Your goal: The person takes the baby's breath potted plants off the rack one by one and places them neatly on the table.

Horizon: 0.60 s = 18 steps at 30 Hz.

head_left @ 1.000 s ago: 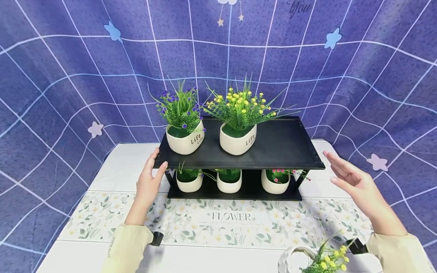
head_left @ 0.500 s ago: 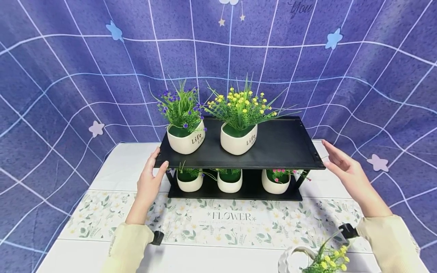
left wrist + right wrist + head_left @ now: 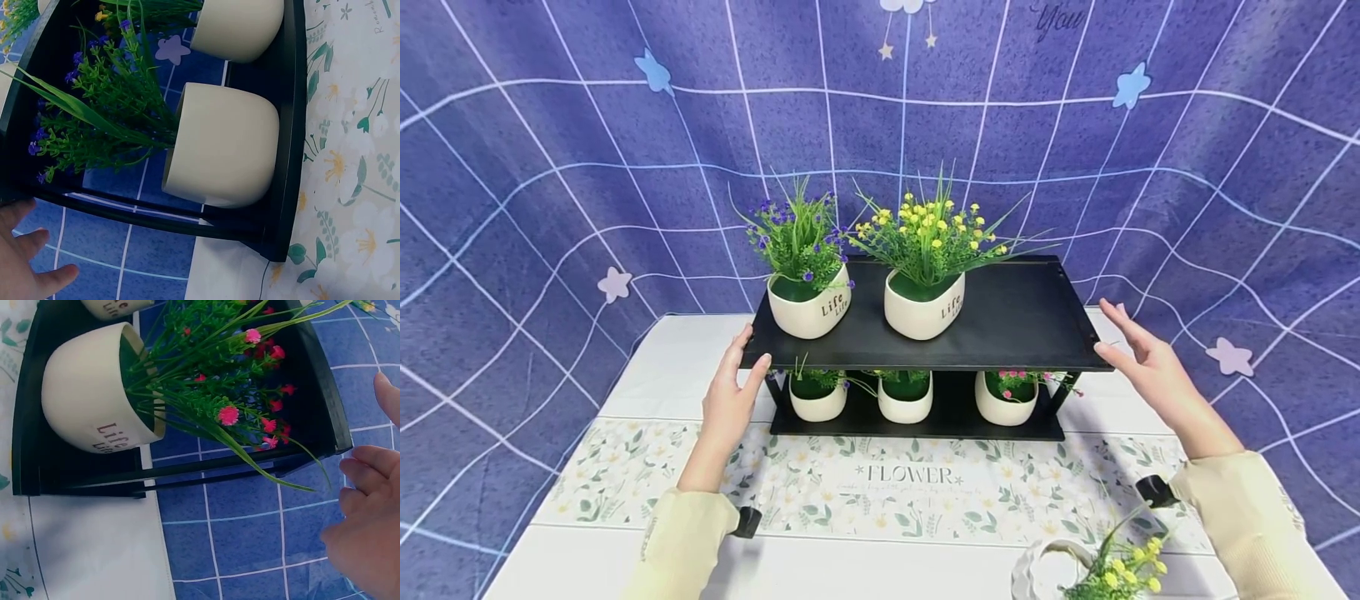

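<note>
A black two-tier shelf (image 3: pixel 1022 312) stands between my two hands. My left hand (image 3: pixel 727 400) is at its left end, fingertips and thumb right at the top tier's edge, fingers extended. At the right end, my right hand (image 3: pixel 1157 379) has its thumb tip right at the top tier's corner and its fingers extended alongside. On the top tier sit a white pot with purple flowers (image 3: pixel 808 308) and a white pot with yellow flowers (image 3: pixel 923 310). Below are several more white pots, among them one with pink flowers (image 3: pixel 94 387) at the right and one with purple flowers (image 3: pixel 225 144) at the left.
Under the shelf runs a white cloth with a floral band (image 3: pixel 917 508) lettered "FLOWER". Near the front edge stands a white ridged pot (image 3: pixel 1030 575) beside a yellow-flowered plant (image 3: pixel 1116 575). A blue gridded curtain (image 3: pixel 880 125) hangs behind.
My right hand has moved left and inward, from apart to right at the shelf's right corner. The left hand stays at the left end. The shelf and pots have not visibly moved.
</note>
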Each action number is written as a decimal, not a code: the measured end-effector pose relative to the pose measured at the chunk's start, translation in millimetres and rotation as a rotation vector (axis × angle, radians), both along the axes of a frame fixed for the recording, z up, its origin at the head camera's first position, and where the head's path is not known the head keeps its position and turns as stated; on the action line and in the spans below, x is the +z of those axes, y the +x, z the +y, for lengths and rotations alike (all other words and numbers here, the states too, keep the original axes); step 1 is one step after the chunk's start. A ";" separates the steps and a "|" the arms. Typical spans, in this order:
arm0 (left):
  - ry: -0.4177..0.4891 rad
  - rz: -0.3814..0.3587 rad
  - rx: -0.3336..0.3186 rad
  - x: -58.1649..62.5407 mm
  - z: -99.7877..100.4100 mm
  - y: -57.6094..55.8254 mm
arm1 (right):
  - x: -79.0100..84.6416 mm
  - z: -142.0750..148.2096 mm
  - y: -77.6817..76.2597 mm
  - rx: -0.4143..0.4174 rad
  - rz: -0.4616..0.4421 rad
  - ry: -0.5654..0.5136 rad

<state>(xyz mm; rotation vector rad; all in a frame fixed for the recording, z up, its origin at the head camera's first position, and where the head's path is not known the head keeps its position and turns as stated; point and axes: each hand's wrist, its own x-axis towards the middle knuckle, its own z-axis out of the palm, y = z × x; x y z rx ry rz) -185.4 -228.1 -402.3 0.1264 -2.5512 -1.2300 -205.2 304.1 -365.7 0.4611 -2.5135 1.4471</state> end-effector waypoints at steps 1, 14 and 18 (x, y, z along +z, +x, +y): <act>0.000 0.001 0.001 -0.5 0.2 -0.4 | 0.2 -0.2 -0.7 -0.005 -0.004 0.013; 0.001 -0.001 0.003 -1.0 -1.0 0.2 | -6.7 -3.0 -7.9 0.006 -0.031 0.131; -0.006 0.005 -0.005 0.1 -0.6 -0.3 | -9.2 -3.1 -8.9 0.009 -0.003 0.145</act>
